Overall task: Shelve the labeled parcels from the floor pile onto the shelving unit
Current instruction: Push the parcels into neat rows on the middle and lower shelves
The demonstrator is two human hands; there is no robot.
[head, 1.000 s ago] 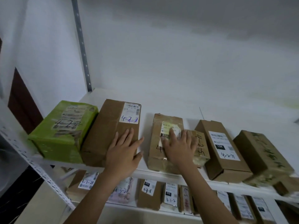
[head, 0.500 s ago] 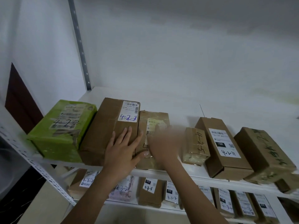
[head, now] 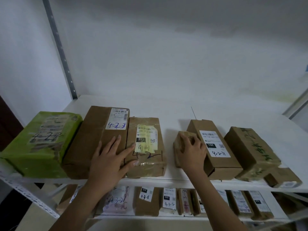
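Small brown taped parcel [head: 180,139] is half hiding under our gripping right hand [head: 191,152]; our spread left hand [head: 108,159] is pressing a large brown box [head: 93,135].

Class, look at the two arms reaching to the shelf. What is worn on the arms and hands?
Nothing worn shows. The left hand and the right hand are bare: no gloves, rings or watch. The left forearm and right forearm are bare down to the picture's lower edge, so no sleeve is in view.

left hand [head: 108,161], right hand [head: 191,152] bare; forearms [head: 80,205] bare too.
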